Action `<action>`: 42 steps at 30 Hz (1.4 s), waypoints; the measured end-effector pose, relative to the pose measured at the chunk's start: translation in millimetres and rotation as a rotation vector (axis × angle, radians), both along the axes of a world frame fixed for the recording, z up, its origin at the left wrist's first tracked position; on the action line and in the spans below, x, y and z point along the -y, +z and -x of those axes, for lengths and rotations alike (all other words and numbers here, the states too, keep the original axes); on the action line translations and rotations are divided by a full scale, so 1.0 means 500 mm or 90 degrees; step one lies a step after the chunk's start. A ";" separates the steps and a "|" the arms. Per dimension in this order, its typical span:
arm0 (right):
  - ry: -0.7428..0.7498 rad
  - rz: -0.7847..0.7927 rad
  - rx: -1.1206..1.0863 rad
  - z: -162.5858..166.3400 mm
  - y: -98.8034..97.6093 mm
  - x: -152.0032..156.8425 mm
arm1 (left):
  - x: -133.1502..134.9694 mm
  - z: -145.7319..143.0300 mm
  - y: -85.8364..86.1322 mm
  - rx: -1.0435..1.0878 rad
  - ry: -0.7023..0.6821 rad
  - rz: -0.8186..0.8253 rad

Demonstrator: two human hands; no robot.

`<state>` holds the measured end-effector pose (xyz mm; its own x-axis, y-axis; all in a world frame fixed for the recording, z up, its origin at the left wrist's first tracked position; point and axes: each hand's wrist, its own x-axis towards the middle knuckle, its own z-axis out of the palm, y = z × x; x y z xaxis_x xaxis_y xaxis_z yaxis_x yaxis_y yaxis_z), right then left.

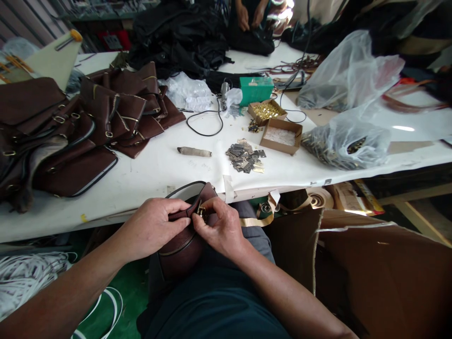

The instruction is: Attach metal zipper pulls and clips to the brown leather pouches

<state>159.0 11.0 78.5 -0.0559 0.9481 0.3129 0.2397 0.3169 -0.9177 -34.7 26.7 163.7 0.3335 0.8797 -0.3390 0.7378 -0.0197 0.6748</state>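
Note:
A brown leather bag (pixel 183 249) rests on my lap just below the table's front edge. My left hand (pixel 153 226) grips its upper rim, fingers closed on the leather. My right hand (pixel 221 228) pinches a small brass fitting (pixel 202 210) at the bag's opening, thumb and fingers pressed together. Both hands touch at the fitting.
The white table (pixel 148 165) carries a pile of brown leather bags (pixel 70 127) at left, grey metal plates (pixel 245 157), cardboard boxes of brass and white parts (pixel 280 136), a green box (pixel 256 88), clear plastic bags (pixel 348 75) and a black cable. Another person's hands (pixel 249 14) work at the far side.

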 end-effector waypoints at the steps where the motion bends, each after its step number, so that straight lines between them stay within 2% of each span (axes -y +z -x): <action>1: 0.028 0.012 -0.016 -0.005 0.003 0.000 | 0.000 0.002 -0.001 0.000 -0.002 0.002; 4: 0.095 0.041 -0.067 -0.015 0.005 0.000 | 0.003 0.010 -0.001 0.005 0.001 0.003; 9: 0.077 0.077 -0.139 0.000 -0.015 0.002 | 0.014 0.005 0.004 -0.017 -0.011 -0.019; 13: 0.112 0.119 -0.185 0.003 -0.017 0.000 | 0.014 0.002 0.010 -0.052 -0.063 -0.054; 16: 0.147 0.064 -0.088 -0.028 0.005 -0.007 | 0.006 0.015 0.016 -0.049 -0.089 -0.074; 19: 0.114 -0.096 0.046 -0.069 0.038 -0.025 | -0.001 0.034 0.025 -0.048 -0.069 -0.097; 21: 0.110 -0.189 0.126 -0.087 0.057 -0.043 | -0.002 0.042 0.032 -0.030 -0.049 -0.078; 23: 0.148 -0.234 0.193 -0.091 0.071 -0.061 | 0.001 0.044 0.035 0.019 -0.033 -0.027; 25: 0.182 -0.231 0.217 -0.084 0.080 -0.074 | 0.005 0.043 0.036 0.088 -0.015 0.039; 27: 0.189 -0.190 0.190 -0.069 0.083 -0.081 | 0.008 0.042 0.032 0.145 0.009 0.104; 29: 0.188 -0.137 0.155 -0.052 0.080 -0.083 | 0.008 0.043 0.025 0.154 0.038 0.124; 32: 0.151 -0.104 0.154 -0.031 0.069 -0.078 | -0.001 0.048 0.009 0.104 0.061 0.062; 36: 0.033 -0.178 0.181 -0.014 0.060 -0.061 | -0.010 0.055 -0.008 0.069 0.077 -0.018; 38: 0.046 -0.183 0.203 -0.006 0.059 -0.051 | -0.010 0.057 -0.013 0.064 0.086 -0.029; 42: 0.121 -0.122 0.286 0.016 0.060 -0.040 | -0.003 0.060 -0.017 0.068 0.101 -0.032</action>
<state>150.9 31.1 108.5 -0.3901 0.8361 0.3858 0.5179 0.5457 -0.6588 -64.8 28.2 155.1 0.2214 0.9391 -0.2629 0.6585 0.0549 0.7506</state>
